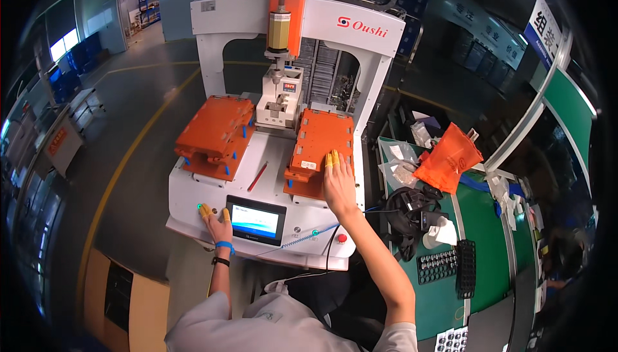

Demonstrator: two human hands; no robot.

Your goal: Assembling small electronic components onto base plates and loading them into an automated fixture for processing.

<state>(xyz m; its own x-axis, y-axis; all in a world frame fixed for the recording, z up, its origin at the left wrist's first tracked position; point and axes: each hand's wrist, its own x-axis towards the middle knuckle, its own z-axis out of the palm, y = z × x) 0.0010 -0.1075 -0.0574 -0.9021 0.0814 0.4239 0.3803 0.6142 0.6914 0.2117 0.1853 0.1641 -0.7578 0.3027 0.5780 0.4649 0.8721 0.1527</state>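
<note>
My right hand (pixel 339 186) lies flat on the right orange fixture (pixel 313 134), its fingers stretched out and yellow finger cots on some fingertips. My left hand (pixel 217 224) rests at the front left of the white machine, beside the touchscreen (pixel 255 219). Its index finger and thumb are apart, also in yellow cots, and a fingertip is at a green-lit button (pixel 200 206). Neither hand holds anything. A second orange fixture (pixel 215 132) with blue pins sits to the left. Between the fixtures lies a red pen-like tool (pixel 258 176).
The screwdriving head (pixel 279 33) hangs from the white gantry (pixel 354 20) above a small white feeder unit (pixel 279 98). A red stop button (pixel 342 239) and blue coiled cord (pixel 302 241) are at the front. Right, a green bench (pixel 484 223) holds an orange bag (pixel 450 157) and black trays (pixel 438 267).
</note>
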